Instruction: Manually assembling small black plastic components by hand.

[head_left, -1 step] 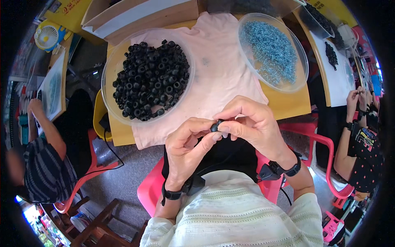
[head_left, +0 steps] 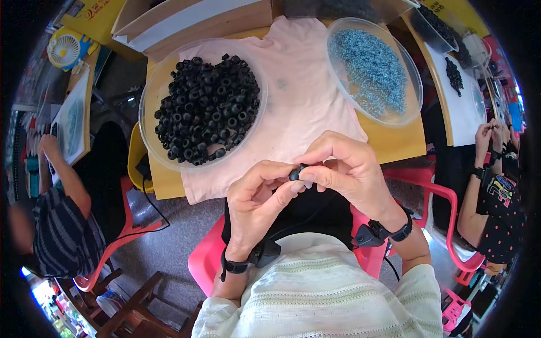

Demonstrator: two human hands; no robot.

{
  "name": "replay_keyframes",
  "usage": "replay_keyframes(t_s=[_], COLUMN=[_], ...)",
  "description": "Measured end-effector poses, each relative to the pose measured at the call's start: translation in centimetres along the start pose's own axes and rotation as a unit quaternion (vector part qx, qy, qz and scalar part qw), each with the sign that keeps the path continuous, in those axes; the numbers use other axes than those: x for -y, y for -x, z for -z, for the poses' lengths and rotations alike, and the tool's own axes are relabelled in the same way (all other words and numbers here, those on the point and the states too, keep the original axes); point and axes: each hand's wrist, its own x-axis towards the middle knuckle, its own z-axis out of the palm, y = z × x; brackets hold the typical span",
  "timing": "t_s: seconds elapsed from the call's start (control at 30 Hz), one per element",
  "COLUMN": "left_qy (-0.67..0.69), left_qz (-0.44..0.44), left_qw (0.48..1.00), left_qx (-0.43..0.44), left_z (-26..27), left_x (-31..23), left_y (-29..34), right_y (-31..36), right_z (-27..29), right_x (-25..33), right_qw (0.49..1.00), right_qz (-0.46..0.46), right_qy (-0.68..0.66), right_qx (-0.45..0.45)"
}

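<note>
Near the middle of the dial, the left hand point(head_left: 255, 194), toward seven o'clock, and the right hand point(head_left: 350, 174), toward three, meet over one small black piece point(head_left: 295, 174). Both hands are nearly closed, pinching it between them (the fingers cover part of it from us). Between ten and eleven o'clock, a clear tub point(head_left: 147, 107) holds a heap of loose black pieces point(head_left: 205, 112), many showing round holes. Between one and two, a second tub point(head_left: 345, 91) holds tiny blue pieces point(head_left: 375, 67). Both rest on a yellow counter point(head_left: 400, 139) partly under pale pink cloth point(head_left: 307, 67). We judge this one piece to be midway through handling, with the heap remaining; how much is finished, we cannot tell.
</note>
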Motion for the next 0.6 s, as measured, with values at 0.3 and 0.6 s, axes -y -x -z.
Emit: replay_keyframes(t_s=[0.3, 0.6], left_qy=[0.074, 0.036], left_qz=[0.074, 0.094], left_qw=[0.994, 0.994], left_qx=[0.007, -0.033], left_z=[0.7, -0.1], left_x=[-0.2, -0.6], left_y=[0.4, 0.3], right_y=[0.4, 0.5], right_z=[0.3, 0.6], right_x=[0.7, 0.9], right_qw=[1.0, 0.998], right_qz=[-0.009, 0.013], right_qy=[0.028, 0.063], right_qx=[0.01, -0.005])
